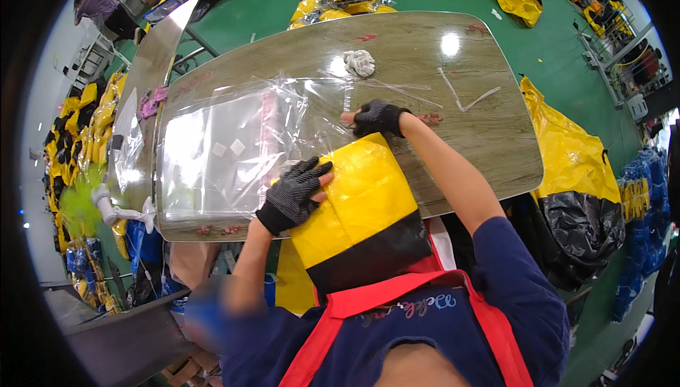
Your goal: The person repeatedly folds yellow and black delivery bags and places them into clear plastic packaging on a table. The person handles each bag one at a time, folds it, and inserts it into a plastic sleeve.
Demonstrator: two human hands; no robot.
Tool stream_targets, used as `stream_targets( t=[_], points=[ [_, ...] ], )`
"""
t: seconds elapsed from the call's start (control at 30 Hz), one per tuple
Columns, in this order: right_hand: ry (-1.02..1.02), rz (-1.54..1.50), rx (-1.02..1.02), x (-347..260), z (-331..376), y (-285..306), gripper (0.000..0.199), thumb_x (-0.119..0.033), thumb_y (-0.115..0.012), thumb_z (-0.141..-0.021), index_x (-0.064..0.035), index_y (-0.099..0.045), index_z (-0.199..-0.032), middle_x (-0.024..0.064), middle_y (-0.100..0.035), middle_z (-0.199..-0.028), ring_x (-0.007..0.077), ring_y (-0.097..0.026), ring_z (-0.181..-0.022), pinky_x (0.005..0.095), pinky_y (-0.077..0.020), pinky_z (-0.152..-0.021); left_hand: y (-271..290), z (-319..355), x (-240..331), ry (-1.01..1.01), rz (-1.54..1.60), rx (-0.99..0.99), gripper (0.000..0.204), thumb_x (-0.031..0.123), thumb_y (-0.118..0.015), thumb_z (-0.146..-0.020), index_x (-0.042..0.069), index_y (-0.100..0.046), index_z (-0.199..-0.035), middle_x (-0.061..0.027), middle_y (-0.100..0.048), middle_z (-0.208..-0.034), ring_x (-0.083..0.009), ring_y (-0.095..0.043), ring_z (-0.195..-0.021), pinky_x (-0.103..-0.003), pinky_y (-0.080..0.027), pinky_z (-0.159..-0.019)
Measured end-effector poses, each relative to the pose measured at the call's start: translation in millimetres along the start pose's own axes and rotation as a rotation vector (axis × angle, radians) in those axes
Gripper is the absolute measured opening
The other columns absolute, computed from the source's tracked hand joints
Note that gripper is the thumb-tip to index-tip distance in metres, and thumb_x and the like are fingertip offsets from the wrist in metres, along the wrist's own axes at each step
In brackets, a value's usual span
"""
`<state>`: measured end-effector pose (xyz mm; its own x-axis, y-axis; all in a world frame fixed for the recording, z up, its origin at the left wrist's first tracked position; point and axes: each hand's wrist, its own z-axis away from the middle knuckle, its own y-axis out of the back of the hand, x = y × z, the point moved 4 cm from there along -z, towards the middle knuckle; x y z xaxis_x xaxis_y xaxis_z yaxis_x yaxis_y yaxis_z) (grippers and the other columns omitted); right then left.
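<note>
A folded yellow and black garment [361, 210] lies at the near edge of a wooden table [482, 125], its black end toward me. My left hand [294, 196], in a dark dotted fingerless glove, lies flat on the garment's left side. My right hand [375, 118], gloved the same way, sits at the garment's far end and pinches the edge of a clear plastic bag [283, 125]. A stack of such clear bags [212, 153] spreads over the left half of the table.
A crumpled white rag [360, 63] and thin clear strips [460, 97] lie on the far part of the table. Packed yellow garments [340, 1] sit on the green floor beyond. Yellow and black material [574, 174] piles up at my right. Another person [99, 12] stands far left.
</note>
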<state>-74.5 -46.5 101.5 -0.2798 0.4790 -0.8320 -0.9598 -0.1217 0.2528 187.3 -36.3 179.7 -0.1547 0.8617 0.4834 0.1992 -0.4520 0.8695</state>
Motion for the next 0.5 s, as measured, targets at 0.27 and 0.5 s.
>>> stream_targets(
  t=[0.27, 0.5],
  points=[
    [-0.003, -0.585, 0.009, 23, 86, 18, 0.029, -0.033, -0.065, -0.085, -0.0053, -0.058, -0.091, 0.001, -0.055, -0.077, 0.0095, -0.054, -0.07, 0.0243, -0.0469, -0.064, -13, 27, 1, 0.18, -0.186, 0.081, 0.063, 0.03, -0.068, -0.081, 0.002, -0.046, -0.133, -0.0196, -0.047, -0.137, -0.0401, -0.04, -0.13, -0.049, -0.023, -0.111],
    [-0.047, -0.429, 0.075, 64, 102, -13, 0.041, -0.036, -0.067, -0.085, -0.0014, -0.063, -0.108, 0.0057, -0.066, -0.09, 0.0107, -0.058, -0.073, 0.0255, -0.0469, -0.066, -14, 23, 1, 0.183, -0.1, 0.129, 0.06, 0.026, -0.068, -0.081, 0.002, -0.047, -0.132, -0.0198, -0.046, -0.137, -0.0401, -0.038, -0.13, -0.049, -0.023, -0.112]
  ],
)
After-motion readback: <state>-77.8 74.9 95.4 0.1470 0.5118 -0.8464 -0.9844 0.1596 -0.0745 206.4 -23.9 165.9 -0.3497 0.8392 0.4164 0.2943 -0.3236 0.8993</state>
